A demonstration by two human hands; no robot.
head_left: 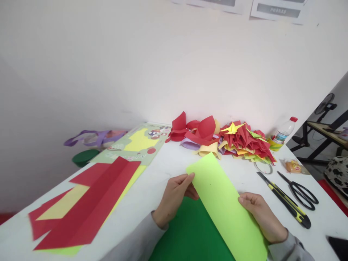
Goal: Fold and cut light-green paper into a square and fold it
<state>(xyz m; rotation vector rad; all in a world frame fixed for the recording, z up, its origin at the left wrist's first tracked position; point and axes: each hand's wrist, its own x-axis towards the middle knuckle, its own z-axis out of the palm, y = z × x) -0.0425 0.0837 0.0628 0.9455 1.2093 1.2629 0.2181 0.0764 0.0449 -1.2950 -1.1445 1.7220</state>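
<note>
1. The left hand (175, 197) pinches the upper left edge of a light green paper strip (224, 204), thumb on top and fingers curled beneath.
2. The right hand (255, 214) holds the strip's right edge, its thumb on the paper; some of its fingers are hidden, so their exact grip is hard to judge.
3. The strip lies at a slant between the hands, over a dark green sheet (187, 233) at the near edge of the white table (160, 177).
4. Right of the hands, a black and yellow utility knife (285, 201) lies beside black-handled scissors (301, 190); just beyond them is a small wrapped snack (293, 166).
5. To the left, red paper pieces (98, 201) overlap, with a pale yellow piece (65, 204) among them.
6. Farther back, curled red papers (205, 130) sit beside a pile of pointed folded paper (241, 145), a yellow star shape (232, 128) on top.
7. A red-capped bottle (284, 131) stands near the wall (163, 58).
</note>
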